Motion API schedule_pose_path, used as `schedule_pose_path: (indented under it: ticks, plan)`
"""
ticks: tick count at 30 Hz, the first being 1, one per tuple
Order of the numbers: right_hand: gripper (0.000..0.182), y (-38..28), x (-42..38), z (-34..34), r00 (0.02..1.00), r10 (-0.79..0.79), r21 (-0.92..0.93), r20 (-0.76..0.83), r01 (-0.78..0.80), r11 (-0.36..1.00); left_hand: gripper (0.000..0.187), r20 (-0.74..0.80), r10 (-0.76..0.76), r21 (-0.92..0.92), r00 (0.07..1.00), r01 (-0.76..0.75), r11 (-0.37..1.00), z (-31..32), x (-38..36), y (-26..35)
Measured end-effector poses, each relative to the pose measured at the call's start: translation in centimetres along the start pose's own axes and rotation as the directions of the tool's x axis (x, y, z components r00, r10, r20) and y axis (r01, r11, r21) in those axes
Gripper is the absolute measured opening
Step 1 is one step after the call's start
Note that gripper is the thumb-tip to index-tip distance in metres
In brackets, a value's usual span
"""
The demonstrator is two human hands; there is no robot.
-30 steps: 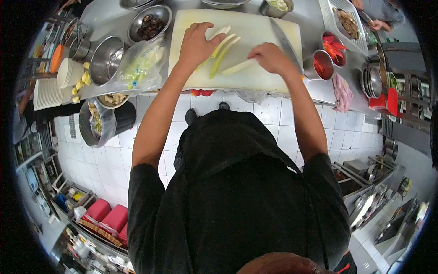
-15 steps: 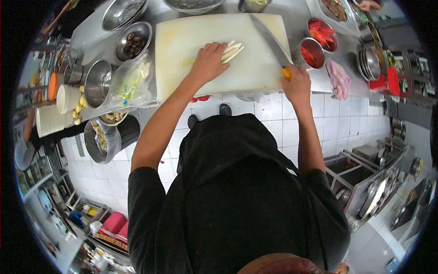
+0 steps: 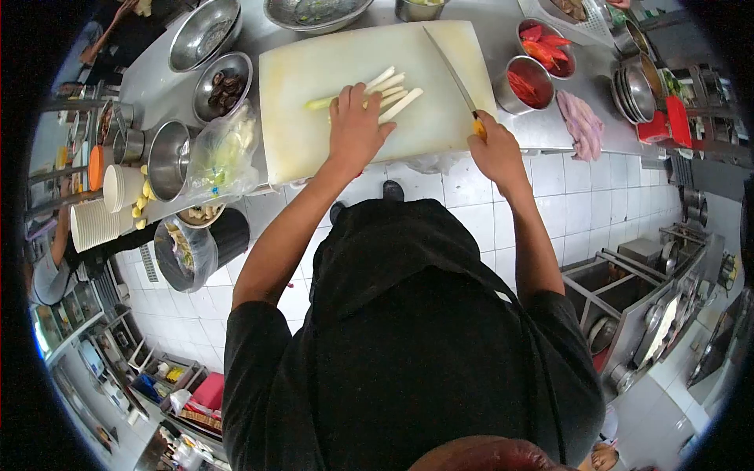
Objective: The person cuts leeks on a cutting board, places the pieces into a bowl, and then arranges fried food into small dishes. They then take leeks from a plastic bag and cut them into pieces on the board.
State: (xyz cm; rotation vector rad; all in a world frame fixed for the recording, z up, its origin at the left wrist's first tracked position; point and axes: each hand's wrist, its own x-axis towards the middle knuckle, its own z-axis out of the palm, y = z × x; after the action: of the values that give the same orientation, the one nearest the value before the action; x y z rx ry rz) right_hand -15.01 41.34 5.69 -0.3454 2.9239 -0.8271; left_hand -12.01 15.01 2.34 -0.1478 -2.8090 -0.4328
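Note:
Several white scallion stalks lie fanned out on the white cutting board, with one pale green end showing left of my fingers. My left hand is over them, its fingers bent across the stalks and its thumb at their near side. At the board's right side, my right hand grips the yellow handle of a long kitchen knife. The blade points away from me across the board, apart from the stalks.
To the right are metal containers of cut red peppers and a pink cloth. At left stand metal bowls, a clear plastic bag and stacked paper cups. A lined bin is below the counter edge.
My left hand has shifted slightly and the stalks under it are spread wider. The knife, still in my right hand, has turned, its blade now looking narrower. The whole view has shifted a little.

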Motion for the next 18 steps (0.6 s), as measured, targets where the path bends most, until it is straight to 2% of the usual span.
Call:
schedule_pose_path:
  ticks: [3, 5, 9, 12, 16, 18]
  plan:
    - [0.046, -0.8, -0.6, 0.0, 0.994, 0.017, 0.113, 0.104, -0.028, 0.993, 0.046, 0.04, 0.02, 0.049, 0.999, -0.022, 0.999, -0.3, -0.6, -0.8]
    - [0.046, -1.1, -1.7, 1.3, 0.989, -0.05, 0.088, 0.138, 0.038, 0.995, 0.04, 0.022, 0.039, 0.076, 0.999, -0.04, 0.996, -0.7, -0.8, -1.4]
    - [0.045, -2.9, -3.8, 2.0, 0.98, -0.07, 0.119, 0.187, 0.048, 0.992, 0.039, -0.018, 0.019, 0.03, 1.0, -0.018, 0.999, -0.6, -0.9, -2.4]
    - [0.044, -3.9, -3.7, 0.9, 0.977, 0.023, 0.158, 0.213, -0.058, 0.986, 0.04, -0.006, 0.0, 0.01, 1.0, 0.0, 1.0, -0.4, -1.0, -2.4]
    - [0.044, -2.9, -3.1, 1.1, 0.991, -0.031, 0.18, 0.132, 0.007, 0.984, 0.043, -0.028, -0.005, 0.051, 1.0, 0.007, 0.999, 0.3, -0.8, -1.5]
    - [0.045, -3.3, -3.1, 1.3, 0.983, -0.025, 0.151, 0.181, -0.002, 0.989, 0.045, -0.026, -0.012, 0.063, 1.0, 0.014, 0.998, 0.4, -0.8, -1.3]
